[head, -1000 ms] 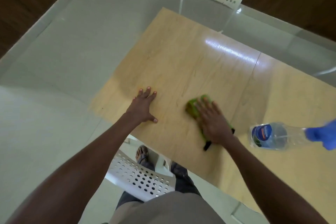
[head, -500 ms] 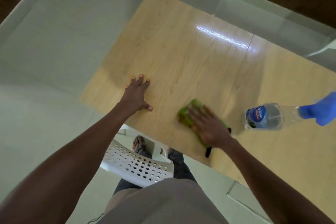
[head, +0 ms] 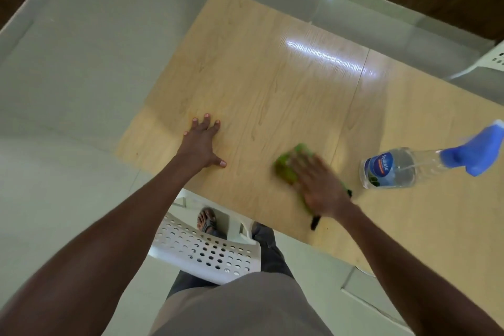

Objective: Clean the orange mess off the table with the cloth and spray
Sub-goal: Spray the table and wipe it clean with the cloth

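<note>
Lying under the right hand (head: 317, 185), green cloth (head: 286, 166) meets flat fingers (head: 300, 163).

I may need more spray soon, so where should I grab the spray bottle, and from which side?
Probably by the narrow neck just below the blue trigger head, coming from the near side with the right hand, which is closest. The spray bottle appears to stand upright on the table, clear of the green cloth, so nothing blocks that approach.
</note>
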